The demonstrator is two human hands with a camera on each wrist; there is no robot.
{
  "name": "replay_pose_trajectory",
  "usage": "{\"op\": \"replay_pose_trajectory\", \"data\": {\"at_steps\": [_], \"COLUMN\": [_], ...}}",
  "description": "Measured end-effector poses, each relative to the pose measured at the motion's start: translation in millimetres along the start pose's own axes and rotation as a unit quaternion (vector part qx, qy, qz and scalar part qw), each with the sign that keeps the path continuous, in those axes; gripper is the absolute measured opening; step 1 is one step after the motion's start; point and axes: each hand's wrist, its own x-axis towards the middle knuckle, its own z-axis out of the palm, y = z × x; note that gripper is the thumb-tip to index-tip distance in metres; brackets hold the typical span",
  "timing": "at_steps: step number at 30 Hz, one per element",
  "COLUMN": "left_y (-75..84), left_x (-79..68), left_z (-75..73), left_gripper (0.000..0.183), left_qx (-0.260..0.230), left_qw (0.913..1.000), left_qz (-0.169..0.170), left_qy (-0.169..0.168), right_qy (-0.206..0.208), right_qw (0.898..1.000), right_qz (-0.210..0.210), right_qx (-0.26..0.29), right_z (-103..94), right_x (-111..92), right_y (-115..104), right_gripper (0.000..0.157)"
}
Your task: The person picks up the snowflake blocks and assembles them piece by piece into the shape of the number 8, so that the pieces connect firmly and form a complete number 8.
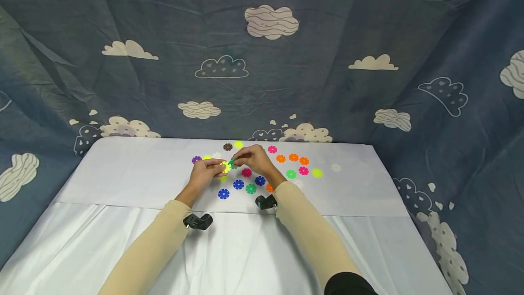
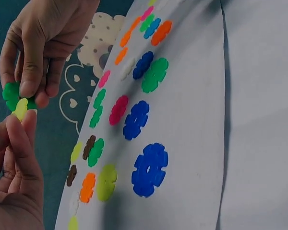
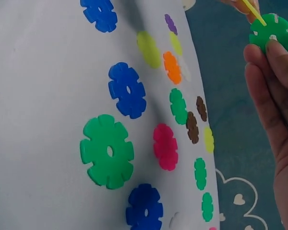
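Note:
My left hand (image 1: 203, 174) pinches a yellow notched plastic disc (image 1: 226, 166) between thumb and fingers. A green notched disc (image 3: 273, 34) is pinched by my right hand (image 1: 254, 158). The two discs meet at their edges, held at an angle to each other above the table; in the right wrist view the yellow disc's edge lies at a slot of the green one. How deep it sits in the slot I cannot tell. Nearest below the hands lie a pink disc (image 1: 246, 172) and a blue disc (image 1: 239, 184).
Several more flower-shaped discs are spread flat over the white table (image 1: 135, 176), among them an orange disc (image 1: 293, 157), a brown disc (image 1: 227, 147) and a purple disc (image 1: 196, 160). Behind the table hangs a dark cloud-print cloth (image 1: 311, 94).

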Motion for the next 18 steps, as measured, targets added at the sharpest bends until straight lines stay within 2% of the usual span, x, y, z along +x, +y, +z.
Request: {"op": "replay_pose_trajectory", "data": {"at_steps": [6,10,14,18], "left_y": [4.9,7.3,8.8,10.5], "left_x": [-5.1,-6.5,-5.3,-2.4], "left_z": [5.5,4.6,1.3,1.3], "left_gripper": [0.028,0.029,0.032,0.039], "left_qx": [-0.015,-0.006,0.024,0.07], "left_qw": [0.9998,0.9998,0.9977,0.9899], "left_qz": [-0.01,-0.021,-0.032,-0.053], "left_qy": [0.005,0.002,-0.054,-0.111], "right_qy": [-0.001,-0.017,-0.038,-0.07], "right_qw": [0.999,0.997,0.997,0.993], "right_qz": [-0.049,-0.072,-0.05,-0.042], "right_qx": [0.012,0.008,-0.037,-0.084], "right_z": [1.6,0.3,-6.7,-14.3], "right_x": [-3,-3,-2,-1], "right_y": [-1,-2,-4,-9], "right_gripper": [0.009,0.009,0.008,0.007]}}
